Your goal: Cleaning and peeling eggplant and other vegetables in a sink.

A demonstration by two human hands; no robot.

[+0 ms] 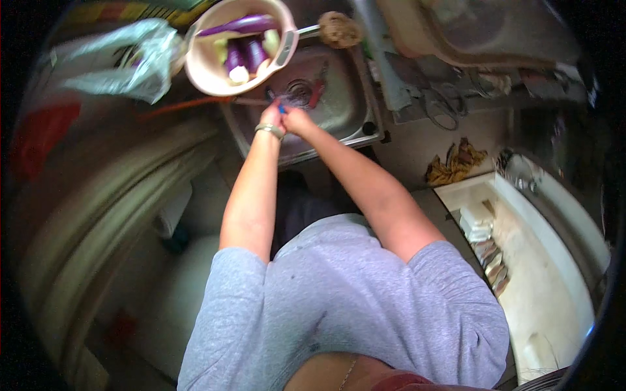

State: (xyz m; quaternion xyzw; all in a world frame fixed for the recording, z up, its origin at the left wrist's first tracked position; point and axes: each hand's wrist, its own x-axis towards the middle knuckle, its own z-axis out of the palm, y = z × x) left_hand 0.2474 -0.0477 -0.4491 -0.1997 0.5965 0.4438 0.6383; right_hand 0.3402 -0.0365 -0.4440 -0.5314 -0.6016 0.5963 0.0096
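Note:
Both my hands meet over the near left part of a metal sink point(349, 120). My left hand point(271, 117), with a band at the wrist, is closed and presses against my right hand point(298, 121), also closed. A small blue thing point(282, 109) shows between them; its kind is hidden by the fingers. Just beyond, a red-handled tool point(317, 93) lies in the sink beside the drain point(299, 91). A pale basin point(287, 49) stands at the sink's far left, holding several purple eggplants point(244, 25), some with pale peeled-looking ends.
A clear plastic bag point(140, 58) lies left of the basin. At the sink's far rim sits a round brown scrubber-like thing point(340, 30). Scissors point(445, 107) rest on the right-hand counter. Lower right are a yellow-brown cloth point(456, 163) and a white tray-like surface point(541, 287).

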